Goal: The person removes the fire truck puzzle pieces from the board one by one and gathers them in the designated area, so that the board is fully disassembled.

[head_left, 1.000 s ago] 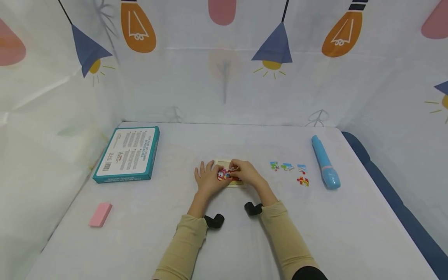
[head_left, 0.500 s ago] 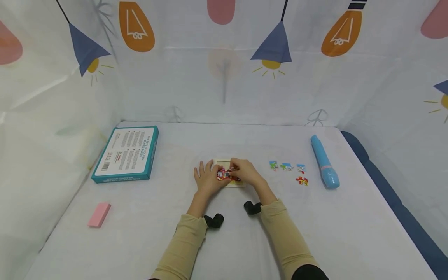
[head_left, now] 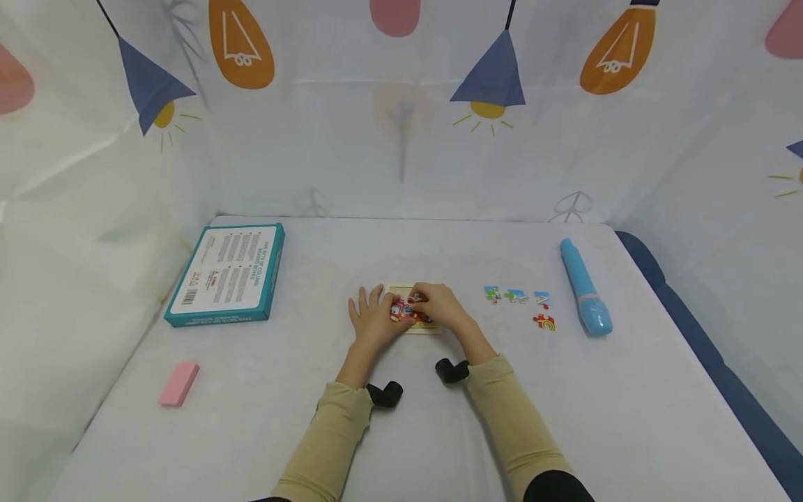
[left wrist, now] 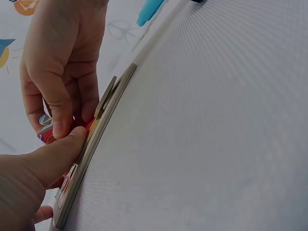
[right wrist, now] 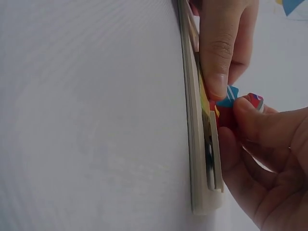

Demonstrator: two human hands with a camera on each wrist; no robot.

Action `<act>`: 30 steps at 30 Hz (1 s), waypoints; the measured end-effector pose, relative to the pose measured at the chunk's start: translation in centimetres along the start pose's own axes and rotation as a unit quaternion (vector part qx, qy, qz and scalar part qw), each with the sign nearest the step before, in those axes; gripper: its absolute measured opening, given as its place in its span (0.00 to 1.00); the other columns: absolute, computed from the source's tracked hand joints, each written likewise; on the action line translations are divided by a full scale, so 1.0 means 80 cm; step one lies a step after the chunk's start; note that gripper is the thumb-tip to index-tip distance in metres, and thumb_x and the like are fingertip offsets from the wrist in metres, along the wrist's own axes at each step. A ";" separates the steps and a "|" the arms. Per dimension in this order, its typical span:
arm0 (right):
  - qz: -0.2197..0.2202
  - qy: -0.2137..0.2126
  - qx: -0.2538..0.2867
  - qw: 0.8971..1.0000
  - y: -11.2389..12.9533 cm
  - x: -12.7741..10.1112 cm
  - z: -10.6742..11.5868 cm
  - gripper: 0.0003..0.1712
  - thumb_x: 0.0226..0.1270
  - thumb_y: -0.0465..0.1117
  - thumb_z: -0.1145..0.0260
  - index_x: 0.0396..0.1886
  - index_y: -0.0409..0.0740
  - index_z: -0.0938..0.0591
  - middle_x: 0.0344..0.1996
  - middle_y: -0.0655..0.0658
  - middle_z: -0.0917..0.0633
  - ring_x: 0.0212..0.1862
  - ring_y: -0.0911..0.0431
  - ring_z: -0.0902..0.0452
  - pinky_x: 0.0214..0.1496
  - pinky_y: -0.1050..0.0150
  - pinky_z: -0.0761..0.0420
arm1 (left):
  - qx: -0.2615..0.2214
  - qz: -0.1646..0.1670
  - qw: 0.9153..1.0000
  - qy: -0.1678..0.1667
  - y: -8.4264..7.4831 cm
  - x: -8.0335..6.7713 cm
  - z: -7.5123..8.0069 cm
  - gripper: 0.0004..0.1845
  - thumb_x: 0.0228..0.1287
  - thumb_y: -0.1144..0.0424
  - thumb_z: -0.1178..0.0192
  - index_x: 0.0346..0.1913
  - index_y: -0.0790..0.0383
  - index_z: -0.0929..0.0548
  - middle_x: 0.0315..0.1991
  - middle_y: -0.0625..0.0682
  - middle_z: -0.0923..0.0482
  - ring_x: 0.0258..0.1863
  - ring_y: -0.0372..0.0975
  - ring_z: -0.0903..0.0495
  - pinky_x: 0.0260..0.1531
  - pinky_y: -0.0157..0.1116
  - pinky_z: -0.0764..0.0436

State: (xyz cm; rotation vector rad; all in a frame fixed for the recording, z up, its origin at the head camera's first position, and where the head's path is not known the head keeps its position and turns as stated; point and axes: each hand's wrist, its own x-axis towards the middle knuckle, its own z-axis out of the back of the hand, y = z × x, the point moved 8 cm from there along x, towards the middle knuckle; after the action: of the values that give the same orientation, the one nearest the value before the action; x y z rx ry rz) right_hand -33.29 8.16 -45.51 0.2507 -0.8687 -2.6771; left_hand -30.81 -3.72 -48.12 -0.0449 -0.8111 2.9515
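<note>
A small wooden puzzle board [head_left: 399, 288] lies at the middle of the table, partly filled with colourful printed pieces. My left hand [head_left: 373, 322] rests over its left side, fingers spread, the thumb [left wrist: 62, 151] pressing on the pieces. From the right, my right hand [head_left: 444, 308] pinches a red and blue puzzle piece [right wrist: 256, 100] between thumb and fingers, just above the board. Another piece [right wrist: 215, 151] sits tilted up from the board's surface beside the right fingers. Both hands hide much of the picture.
Several loose puzzle pieces [head_left: 516, 296] lie right of the board. Beyond them is a light blue pen-shaped object [head_left: 585, 287]. A teal box [head_left: 226, 272] lies at the back left, with a pink block [head_left: 179, 384] nearer the front.
Both hands stay in nearly the same place. The right fingers have shifted slightly, and the piece at their tips has turned to show more of its printed face.
</note>
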 end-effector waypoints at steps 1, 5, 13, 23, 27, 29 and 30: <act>0.000 0.000 0.006 1.000 -0.001 0.000 -0.001 0.07 0.60 0.42 0.35 0.36 0.46 0.20 0.36 0.46 0.15 0.38 0.54 0.24 0.44 0.57 0.25 | -0.003 0.001 1.000 -0.003 0.000 0.000 0.001 0.31 0.47 0.41 0.34 0.54 0.52 0.25 0.68 0.57 0.41 0.71 0.60 0.55 0.66 0.61 0.59; 0.010 0.008 0.028 1.000 -0.003 0.002 0.000 0.07 0.60 0.41 0.36 0.38 0.47 0.19 0.38 0.44 0.16 0.40 0.53 0.23 0.45 0.57 0.25 | -0.023 0.003 1.000 -0.020 -0.002 0.001 0.003 0.29 0.45 0.43 0.32 0.50 0.53 0.25 0.66 0.58 0.38 0.70 0.60 0.53 0.65 0.62 0.59; 0.017 0.014 0.037 0.999 -0.005 0.004 0.000 0.06 0.60 0.40 0.36 0.37 0.47 0.20 0.34 0.45 0.17 0.35 0.55 0.27 0.40 0.62 0.28 | -0.050 -0.002 0.998 -0.032 -0.006 0.001 0.006 0.17 0.45 0.47 0.30 0.26 0.54 0.23 0.65 0.59 0.36 0.70 0.60 0.52 0.64 0.63 0.60; 0.000 -0.013 -0.003 1.000 0.001 0.002 0.001 0.07 0.59 0.41 0.35 0.36 0.45 0.20 0.33 0.44 0.16 0.34 0.53 0.25 0.39 0.59 0.27 | -0.063 -0.001 0.998 -0.005 -0.006 0.000 0.000 0.15 0.50 0.49 0.33 0.27 0.57 0.23 0.67 0.61 0.41 0.71 0.61 0.55 0.65 0.62 0.63; -0.012 -0.017 0.000 1.000 0.000 0.001 0.003 0.07 0.58 0.41 0.34 0.36 0.45 0.20 0.32 0.45 0.17 0.33 0.54 0.26 0.37 0.60 0.28 | -0.051 0.000 0.999 0.014 -0.008 -0.001 -0.003 0.14 0.52 0.50 0.35 0.30 0.57 0.23 0.68 0.62 0.43 0.71 0.60 0.56 0.65 0.62 0.63; -0.014 -0.018 0.001 1.000 0.000 0.001 0.003 0.07 0.58 0.41 0.34 0.36 0.45 0.20 0.32 0.46 0.17 0.34 0.54 0.26 0.37 0.61 0.29 | -0.052 0.001 0.998 0.019 -0.009 -0.001 -0.004 0.14 0.53 0.51 0.35 0.30 0.58 0.24 0.68 0.62 0.44 0.71 0.60 0.57 0.65 0.62 0.63; -0.014 -0.018 0.002 1.000 0.000 0.001 0.004 0.07 0.58 0.41 0.34 0.36 0.45 0.20 0.32 0.46 0.17 0.34 0.54 0.26 0.38 0.61 0.28 | -0.054 0.001 0.998 0.020 -0.010 -0.001 -0.004 0.14 0.53 0.51 0.35 0.30 0.58 0.24 0.68 0.62 0.44 0.71 0.60 0.57 0.65 0.62 0.63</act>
State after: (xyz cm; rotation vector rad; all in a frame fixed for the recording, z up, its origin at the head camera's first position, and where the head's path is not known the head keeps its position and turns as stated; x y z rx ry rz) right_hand -33.45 8.32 -45.28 0.2177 -0.8880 -2.7147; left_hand -30.62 -2.87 -47.95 -0.1114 -0.9641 2.8956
